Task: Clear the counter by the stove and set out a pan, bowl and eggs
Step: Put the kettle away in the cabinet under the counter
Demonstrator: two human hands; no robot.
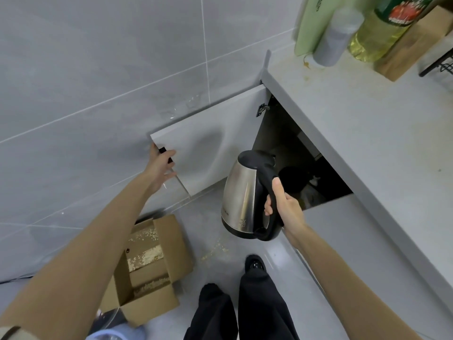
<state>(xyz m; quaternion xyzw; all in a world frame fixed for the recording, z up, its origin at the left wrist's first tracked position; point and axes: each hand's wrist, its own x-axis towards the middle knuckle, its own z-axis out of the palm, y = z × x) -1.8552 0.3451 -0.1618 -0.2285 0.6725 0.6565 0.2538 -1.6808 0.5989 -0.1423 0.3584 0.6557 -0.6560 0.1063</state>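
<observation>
A steel electric kettle with a black lid and handle hangs in front of the open cabinet. My right hand grips its black handle. My left hand holds the edge of the grey cabinet door by its black handle, and the door stands swung wide open. The cabinet opening under the grey counter is dark, with dim objects inside that I cannot make out. No pan, bowl or eggs are in view.
At the counter's far end stand a green packet, a grey bottle, an oil bottle, a cardboard box and a black wire rack. An open cardboard box lies on the floor near my feet.
</observation>
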